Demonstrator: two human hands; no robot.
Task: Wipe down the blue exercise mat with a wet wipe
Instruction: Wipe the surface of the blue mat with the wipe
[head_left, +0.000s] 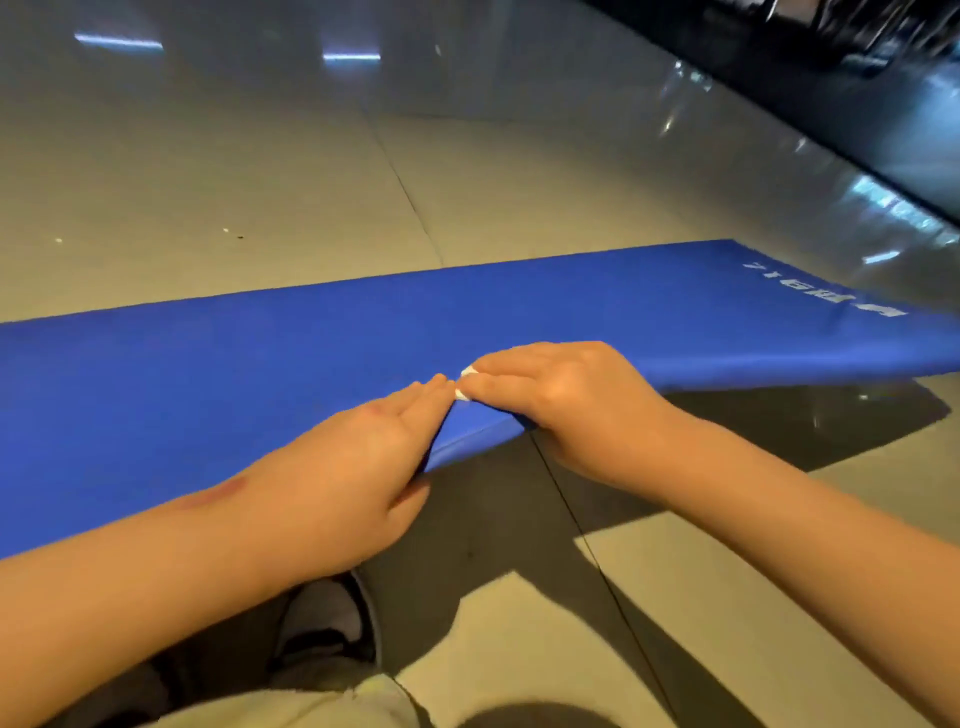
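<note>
The blue exercise mat stretches across the tiled floor, with white lettering near its right end. Its near edge is raised off the floor and casts a shadow beneath. My left hand grips that raised edge, fingers flat on top and thumb underneath. My right hand lies over the edge just to the right. Its fingertips nearly touch the left hand's and hold a small white wet wipe against the mat. Only slivers of the wipe show, and the right thumb is hidden.
Glossy beige floor tiles surround the mat. A dark wall base runs along the far right. My shoe and light trouser leg are at the bottom, close to the mat's near edge.
</note>
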